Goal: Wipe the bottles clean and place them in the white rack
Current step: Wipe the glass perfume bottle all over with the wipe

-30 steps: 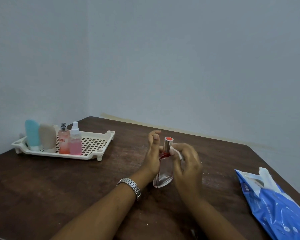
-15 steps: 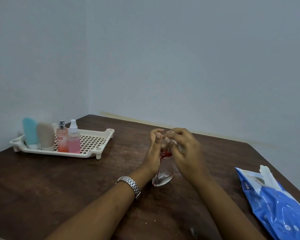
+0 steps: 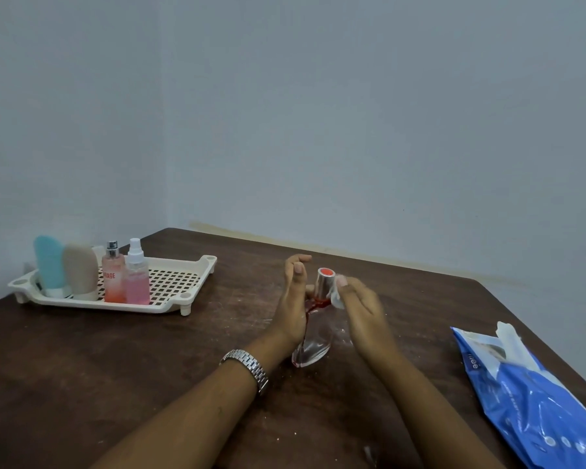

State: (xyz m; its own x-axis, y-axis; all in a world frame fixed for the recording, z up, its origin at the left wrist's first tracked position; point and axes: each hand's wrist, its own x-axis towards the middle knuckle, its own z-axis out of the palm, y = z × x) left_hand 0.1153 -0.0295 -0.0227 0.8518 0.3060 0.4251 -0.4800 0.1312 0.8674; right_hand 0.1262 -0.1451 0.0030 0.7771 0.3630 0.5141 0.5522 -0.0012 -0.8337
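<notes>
Head view: the left hand (image 3: 293, 309) grips a clear bottle (image 3: 315, 340) mid-surface (image 3: 115, 360), thumb behind it and fingers raised. The bottle leans, its base low by the surface. The right hand (image 3: 362, 309) pinches a white wipe (image 3: 336, 297) against the silver cap (image 3: 324, 284). The white rack (image 3: 197, 264) sits well apart at far left, and a blue pack (image 3: 535, 401) lies at right.

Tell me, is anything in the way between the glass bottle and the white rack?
No, nothing visible lies on the table between the glass bottle and the white rack. The rack's right part has open space.
</notes>
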